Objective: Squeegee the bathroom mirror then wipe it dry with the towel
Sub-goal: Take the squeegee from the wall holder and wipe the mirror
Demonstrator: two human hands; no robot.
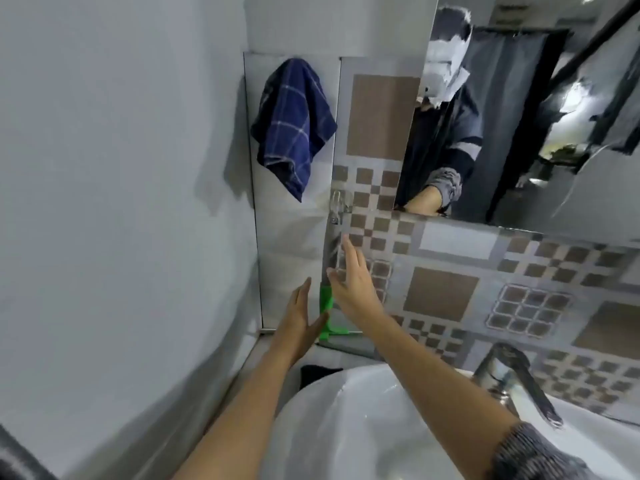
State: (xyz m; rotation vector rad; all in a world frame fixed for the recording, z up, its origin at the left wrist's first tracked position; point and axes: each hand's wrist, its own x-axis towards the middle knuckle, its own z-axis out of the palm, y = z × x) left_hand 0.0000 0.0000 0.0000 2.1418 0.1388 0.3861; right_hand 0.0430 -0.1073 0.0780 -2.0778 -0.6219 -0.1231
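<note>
A green squeegee (84, 313) stands upright against the tiled wall in the corner, just above the sink's back edge. My left hand (300, 320) is open right beside it on the left, fingers straight. My right hand (351, 284) is open just to its right, fingers spread and slightly blurred, partly covering the squeegee's upper part. A dark blue checked towel (292, 123) hangs on the wall high above both hands. The mirror (540, 140) fills the upper right and reflects a person in dark clothing.
A white sink (346, 427) lies below my arms with a chrome tap (512, 382) at its right. A chrome fitting (337, 206) is on the patterned tile wall below the towel. A plain grey wall stands at the left.
</note>
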